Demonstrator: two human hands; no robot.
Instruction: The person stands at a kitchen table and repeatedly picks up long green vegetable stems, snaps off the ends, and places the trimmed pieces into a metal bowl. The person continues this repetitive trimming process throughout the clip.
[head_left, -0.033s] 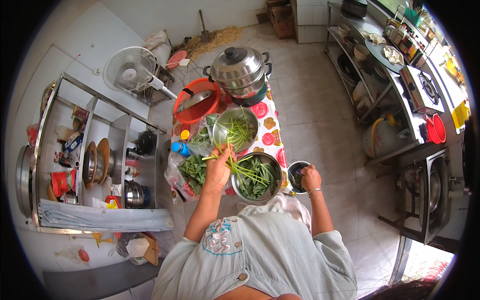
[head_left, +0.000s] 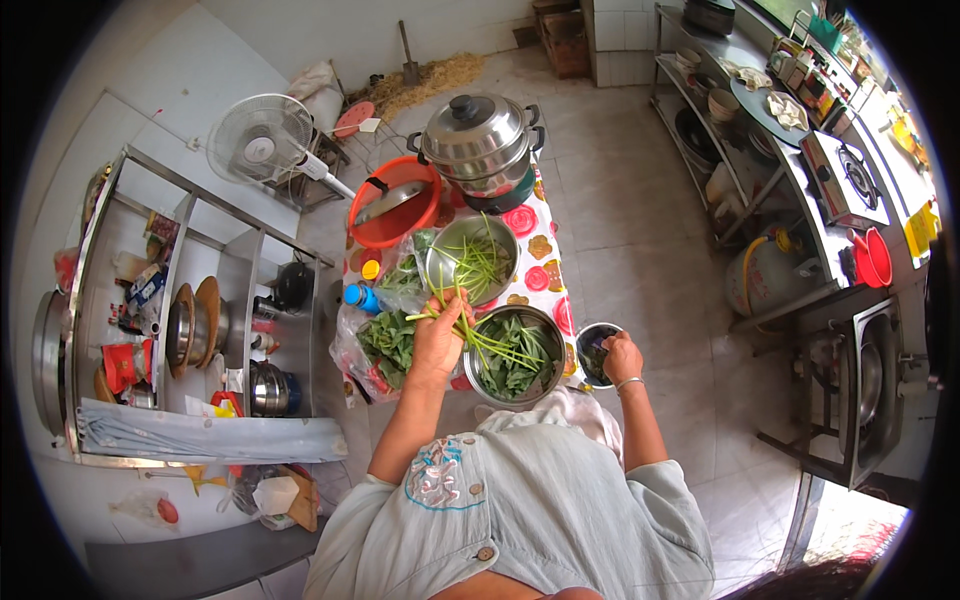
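My left hand (head_left: 437,335) is closed round a bunch of long green stems (head_left: 497,348), whose ends reach over a steel bowl (head_left: 555,385) of dark green leaves (head_left: 520,370). Just beyond that hand, a second steel bowl (head_left: 432,268) contains thin cut stems (head_left: 478,262). Off the table's right edge, my right hand (head_left: 622,357) is over the rim of a small pail (head_left: 597,328) with dark scraps inside. Its fingers are curled together; anything in them is hidden. Left of my left hand, more leafy greens (head_left: 388,343) lie in a clear plastic bag (head_left: 346,350).
A flower-patterned cloth (head_left: 541,235) covers the table. At its far end are a lidded steamer pot (head_left: 478,140) and an orange basin (head_left: 385,228) with a lid inside. A blue bottle (head_left: 360,297) stands left, near a shelf unit (head_left: 180,250). A fan (head_left: 262,140) stands beyond.
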